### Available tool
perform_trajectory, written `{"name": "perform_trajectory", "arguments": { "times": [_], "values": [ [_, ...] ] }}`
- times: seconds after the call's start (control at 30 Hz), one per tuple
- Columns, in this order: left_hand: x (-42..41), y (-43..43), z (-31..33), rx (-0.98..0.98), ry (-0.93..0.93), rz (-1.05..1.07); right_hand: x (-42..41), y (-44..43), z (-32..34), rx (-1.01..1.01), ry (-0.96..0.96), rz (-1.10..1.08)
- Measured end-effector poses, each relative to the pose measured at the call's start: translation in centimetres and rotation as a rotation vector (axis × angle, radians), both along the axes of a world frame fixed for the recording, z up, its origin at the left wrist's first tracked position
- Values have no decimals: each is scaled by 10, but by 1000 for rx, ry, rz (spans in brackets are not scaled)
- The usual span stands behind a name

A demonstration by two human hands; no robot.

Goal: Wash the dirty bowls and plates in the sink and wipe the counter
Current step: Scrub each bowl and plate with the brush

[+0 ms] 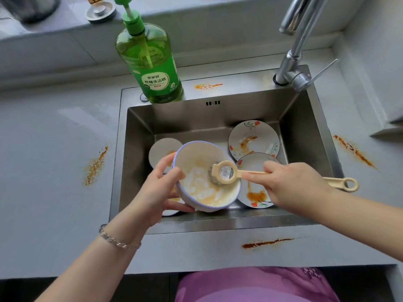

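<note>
My left hand grips a white bowl with a blue rim, tilted over the steel sink; foam and orange residue coat its inside. My right hand holds the cream handle of a dish brush, whose round head presses inside the bowl. Two flowered plates smeared with orange sauce lie at the sink's right. Another white bowl sits behind my left hand, partly hidden.
A green dish soap pump bottle stands on the sink's back rim. The faucet rises at the back right. Orange sauce stains mark the grey counter at the left, right, front and behind the sink.
</note>
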State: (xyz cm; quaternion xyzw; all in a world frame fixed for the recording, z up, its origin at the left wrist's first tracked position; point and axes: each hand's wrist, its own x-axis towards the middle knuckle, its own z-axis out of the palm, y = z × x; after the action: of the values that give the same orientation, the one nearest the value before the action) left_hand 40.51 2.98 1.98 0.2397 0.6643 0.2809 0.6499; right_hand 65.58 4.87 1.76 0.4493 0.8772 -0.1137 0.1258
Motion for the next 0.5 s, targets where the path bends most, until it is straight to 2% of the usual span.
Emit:
{"name": "perform_trajectory", "arguments": {
  "times": [0.07, 0.17, 0.3, 0.37, 0.5],
  "values": [
    [0, -3, -1, 2, 10, -22, -2, 1, 2, -3, -25, -19],
    [11, -11, -3, -29, -18, -82, -12, 13, 6, 47, 50, -19],
    [5, -7, -3, 13, -2, 15, -2, 6, -1, 8, -24, -41],
    [2, -7, -4, 28, 23, 18, 3, 2, -3, -34, -3, -68],
    [13, -14, -8, 14, -2, -17, 1, 14, -5, 31, 54, -99]
  ]
}}
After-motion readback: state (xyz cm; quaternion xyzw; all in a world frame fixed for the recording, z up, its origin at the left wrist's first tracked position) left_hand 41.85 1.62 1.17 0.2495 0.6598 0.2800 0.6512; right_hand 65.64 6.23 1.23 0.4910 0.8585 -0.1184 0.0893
